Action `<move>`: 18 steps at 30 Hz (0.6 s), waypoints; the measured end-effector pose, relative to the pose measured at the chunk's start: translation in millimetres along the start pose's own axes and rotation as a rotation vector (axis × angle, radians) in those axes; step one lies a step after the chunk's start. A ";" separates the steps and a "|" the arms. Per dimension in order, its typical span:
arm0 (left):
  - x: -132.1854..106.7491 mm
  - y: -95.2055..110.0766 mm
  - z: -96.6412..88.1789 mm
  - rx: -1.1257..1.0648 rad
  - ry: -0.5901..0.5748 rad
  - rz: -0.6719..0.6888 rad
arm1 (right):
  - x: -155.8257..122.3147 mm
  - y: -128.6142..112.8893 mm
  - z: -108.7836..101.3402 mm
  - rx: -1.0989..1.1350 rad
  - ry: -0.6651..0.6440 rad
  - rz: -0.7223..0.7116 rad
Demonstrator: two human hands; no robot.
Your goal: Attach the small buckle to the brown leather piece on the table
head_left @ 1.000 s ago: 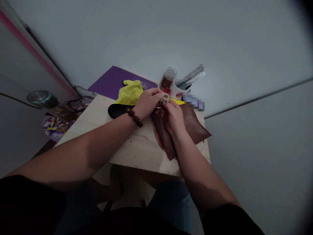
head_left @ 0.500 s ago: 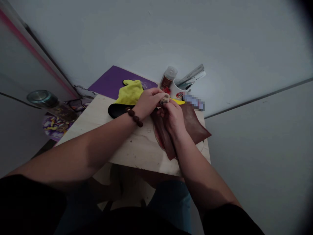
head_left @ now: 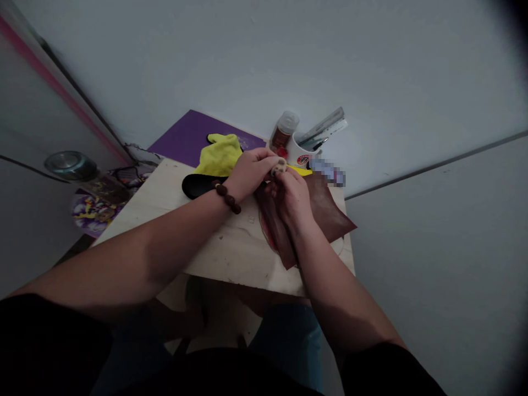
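Note:
Between my two hands is a small pale round piece with dark spots [head_left: 279, 166]; its exact kind is too small to tell. The fingers of my left hand [head_left: 251, 170] close on it from the left, with the thumb along its top edge. From the right, my right hand [head_left: 292, 195] pinches the same piece, its lower fingers curled in. A brown leather-like sheet [head_left: 330, 212] lies under and around my right hand. Beside my left wrist are a yellow cloth [head_left: 218, 157] and a black rounded object [head_left: 198, 187], partly covered by the wrist.
Along the wall stand a clear-topped bottle [head_left: 284, 129] and a white cup [head_left: 303, 154] holding a ruler and pen. A purple sheet [head_left: 177, 135] covers the back left of the wooden table [head_left: 231, 247]. Left of it stands a lidded flask [head_left: 72, 165] on a patterned surface.
The small spotted piece has turned slightly between my fingertips. Both hands otherwise keep the same place and grip.

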State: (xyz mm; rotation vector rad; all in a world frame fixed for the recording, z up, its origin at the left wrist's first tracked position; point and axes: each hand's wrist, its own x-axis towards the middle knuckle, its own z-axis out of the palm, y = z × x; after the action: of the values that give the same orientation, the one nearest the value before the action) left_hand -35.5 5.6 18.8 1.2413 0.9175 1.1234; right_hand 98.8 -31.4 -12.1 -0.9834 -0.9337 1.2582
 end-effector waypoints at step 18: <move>-1.7 3.1 -0.1 -0.001 -0.004 -0.002 | 0.0 0.9 -0.6 -0.021 -0.030 -0.001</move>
State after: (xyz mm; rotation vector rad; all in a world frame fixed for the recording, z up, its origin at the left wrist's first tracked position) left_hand -36.4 3.9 21.8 1.2416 0.9146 1.1193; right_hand 99.1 -31.4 -13.2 -0.9822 -0.9722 1.2677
